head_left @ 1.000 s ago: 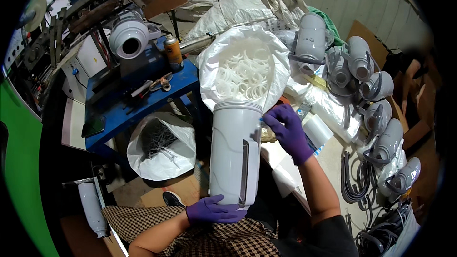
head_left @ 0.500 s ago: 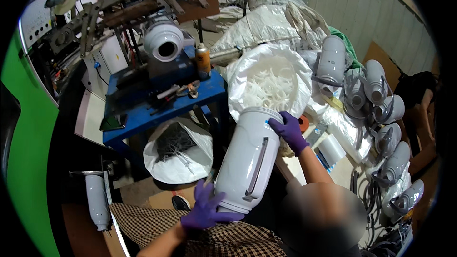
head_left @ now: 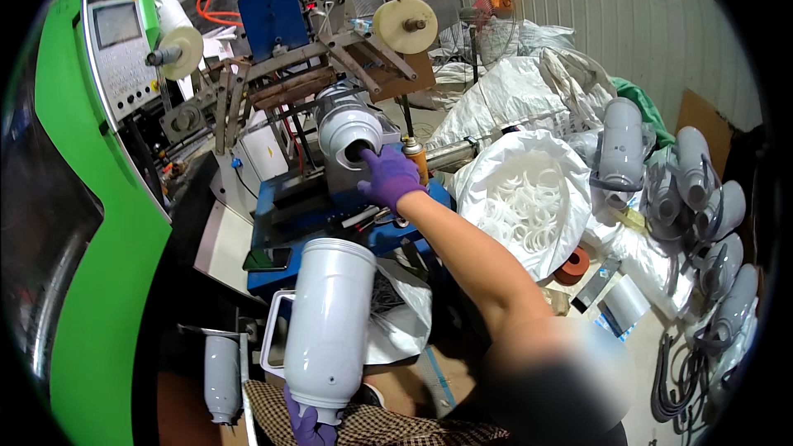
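Note:
My left hand (head_left: 307,421), in a purple glove, is closed round the lower end of a glossy grey plastic jug body (head_left: 332,322). The jug body stands nearly upright, slightly tilted, with its handle to the left. My right hand (head_left: 391,177), also purple-gloved, reaches forward to a second grey jug body (head_left: 345,125) mounted on the machine. Its fingers grip the rim of the dark round opening; the fingertips are partly hidden. Just right of that hand stands an orange spray can (head_left: 416,159).
A blue bench (head_left: 281,277) under the machine carries tools. White sacks hold white plastic rings (head_left: 529,211) and dark scraps. Several more grey jug bodies (head_left: 621,144) lie at the right; another (head_left: 221,376) is at lower left. A green machine (head_left: 116,314) borders the left.
The held jug body has moved left and turned, so its handle faces left. My right hand has let go of it and reached the mounted one. The view has shifted left and up.

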Motion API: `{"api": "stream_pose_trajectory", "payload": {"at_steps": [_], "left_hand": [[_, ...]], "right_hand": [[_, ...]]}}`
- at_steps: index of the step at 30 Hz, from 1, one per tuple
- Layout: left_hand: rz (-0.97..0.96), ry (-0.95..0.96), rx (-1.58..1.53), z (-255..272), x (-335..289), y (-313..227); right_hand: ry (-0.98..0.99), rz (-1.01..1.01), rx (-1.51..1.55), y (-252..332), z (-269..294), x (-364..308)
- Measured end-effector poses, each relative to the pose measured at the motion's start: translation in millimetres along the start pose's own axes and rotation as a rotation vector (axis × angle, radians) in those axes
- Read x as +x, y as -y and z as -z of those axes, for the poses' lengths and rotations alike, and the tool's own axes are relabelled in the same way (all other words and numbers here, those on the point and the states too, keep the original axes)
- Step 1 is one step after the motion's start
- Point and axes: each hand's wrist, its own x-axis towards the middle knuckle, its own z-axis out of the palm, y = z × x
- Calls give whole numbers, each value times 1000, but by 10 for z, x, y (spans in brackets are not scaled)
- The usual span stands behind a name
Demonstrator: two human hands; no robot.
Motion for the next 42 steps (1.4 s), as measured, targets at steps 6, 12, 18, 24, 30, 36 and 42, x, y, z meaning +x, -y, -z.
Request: {"api": "stream_pose_trajectory", "payload": {"at_steps": [6,12,18,24,30,36,42], "left_hand": [[-246,-223,129,357,226,-413],[-306,-2,235,78,1050,-1067],[-1127,22,1690,-1377,2335,-708],[-1093,134,2043,-2568,3251,-547],[-942,83,2263,-2794,3598,-437],[-1113,50,2145,-2533,3626,-293],[-1128,108,2212,-2535,3483,-491]], "right_hand": [[-564,397,97,-2,95,-1108],[-288,520,205,-647,942,-3771],[432,284,289,-845,-103,-4226],[693,451,279,-958,-971,-4426],[737,321,251,-960,-918,-4262],[639,309,233,-1081,-999,-4487],[649,210,280,-1059,-948,-4436]]}}
